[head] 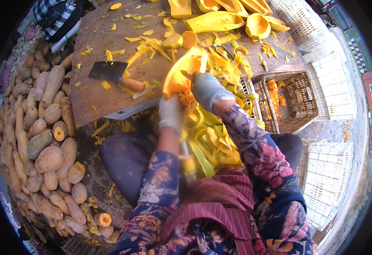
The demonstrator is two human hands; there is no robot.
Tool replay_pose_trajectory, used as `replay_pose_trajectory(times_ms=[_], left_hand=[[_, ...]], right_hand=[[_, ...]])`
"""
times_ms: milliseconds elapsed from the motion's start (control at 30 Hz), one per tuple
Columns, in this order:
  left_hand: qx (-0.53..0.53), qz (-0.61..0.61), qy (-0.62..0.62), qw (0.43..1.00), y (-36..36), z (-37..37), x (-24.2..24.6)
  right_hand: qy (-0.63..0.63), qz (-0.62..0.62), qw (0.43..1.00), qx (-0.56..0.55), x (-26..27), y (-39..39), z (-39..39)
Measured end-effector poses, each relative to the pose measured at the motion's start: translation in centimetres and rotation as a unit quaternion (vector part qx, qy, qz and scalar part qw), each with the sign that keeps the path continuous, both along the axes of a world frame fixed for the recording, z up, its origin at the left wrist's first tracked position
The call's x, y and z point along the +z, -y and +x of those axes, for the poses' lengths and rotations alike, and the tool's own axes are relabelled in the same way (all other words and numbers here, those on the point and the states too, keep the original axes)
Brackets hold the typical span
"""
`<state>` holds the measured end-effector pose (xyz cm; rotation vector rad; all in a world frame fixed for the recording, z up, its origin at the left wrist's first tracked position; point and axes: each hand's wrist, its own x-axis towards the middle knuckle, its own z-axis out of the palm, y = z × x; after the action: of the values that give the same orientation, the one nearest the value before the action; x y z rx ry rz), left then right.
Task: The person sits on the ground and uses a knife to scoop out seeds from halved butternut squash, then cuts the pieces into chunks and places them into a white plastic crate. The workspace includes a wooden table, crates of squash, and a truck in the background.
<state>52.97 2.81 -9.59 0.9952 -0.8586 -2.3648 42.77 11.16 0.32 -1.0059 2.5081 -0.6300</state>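
Observation:
My left hand (172, 114), in a pale knit glove, grips the lower end of a peeled orange squash half (174, 78), its hollow facing up and right. In my gloved right hand (209, 91) is a small scraping tool (186, 75) with a brown end; the rest is hidden by my fingers. The tool's end is at the squash's hollow. Stringy pulp and seeds (187, 98) hang at the lower rim between my hands. Long yellow and green peelings (211, 140) are heaped below, between my knees.
A cleaver (108, 70) with a wooden handle lies on the wooden board (90, 95). Peeled squash halves (216, 21) and a metal-framed hand tool (219, 47) are beyond. Whole squashes (50, 157) are piled at left. A crate (311, 95) with pulp and white crates (327, 178) stand at right.

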Motion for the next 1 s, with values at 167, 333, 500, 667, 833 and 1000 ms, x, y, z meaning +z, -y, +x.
replay_pose_trajectory(times_ms=[167, 333, 500, 667, 833, 1000], left_hand=[[0.025, 0.056, -0.072, 0.996, -0.2, -0.1, 0.1], [0.0, -0.096, 0.087, 0.992, -0.9, -0.2, 0.5], [0.001, -0.296, 0.05, 0.954, -1.5, -0.1, 1.6], [-0.044, -0.35, 0.048, 0.935, -1.8, 0.1, 2.4], [-0.01, -0.195, -0.048, 0.98, -0.7, 0.4, 0.5], [-0.073, -0.433, 0.013, 0.898, 1.8, 2.5, -2.0]], right_hand=[[0.067, 0.055, 0.994, 0.068, -0.8, 1.8, 2.1], [-0.035, 0.034, 0.979, 0.198, -0.7, -3.0, 2.1], [-0.082, 0.033, 0.993, 0.08, -0.3, -3.2, -2.0], [-0.022, 0.087, 0.996, 0.027, -2.2, -1.4, 0.5], [-0.019, 0.105, 0.977, 0.184, -2.7, -6.4, 1.4], [-0.007, -0.153, 0.985, -0.083, -1.6, -8.7, -3.9]])
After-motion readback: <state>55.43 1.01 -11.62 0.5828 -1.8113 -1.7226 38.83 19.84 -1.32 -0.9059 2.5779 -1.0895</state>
